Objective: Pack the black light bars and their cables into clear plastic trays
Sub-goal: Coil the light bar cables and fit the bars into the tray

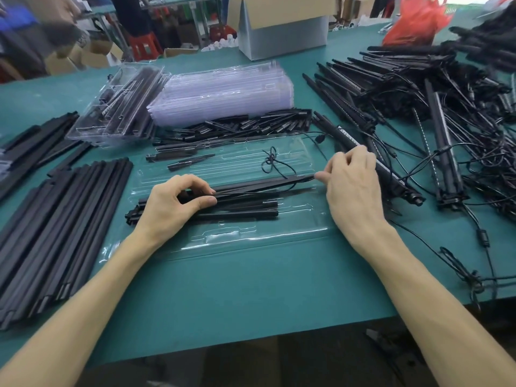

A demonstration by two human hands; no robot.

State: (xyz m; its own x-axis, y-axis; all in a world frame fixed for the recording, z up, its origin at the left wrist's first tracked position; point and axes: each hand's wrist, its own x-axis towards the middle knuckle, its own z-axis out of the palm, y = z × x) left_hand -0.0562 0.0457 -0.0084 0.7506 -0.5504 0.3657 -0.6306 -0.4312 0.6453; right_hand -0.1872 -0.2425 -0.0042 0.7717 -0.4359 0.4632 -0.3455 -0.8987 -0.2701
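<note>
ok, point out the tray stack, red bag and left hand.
tray stack (226,88): head view, top tray's face
red bag (416,22): head view, middle of bag
left hand (170,203): head view, back of hand

Both bare arms reach forward from the near side to the clear tray (251,241). The left hand (176,202) lies palm down on the tray's left end. Its fingers (195,181) and thumb curl round a bunch of black bars (245,203). The right hand (351,185) is at the tray's right end, fingers bent, pinching the tip of a thin bar (304,179).
</note>
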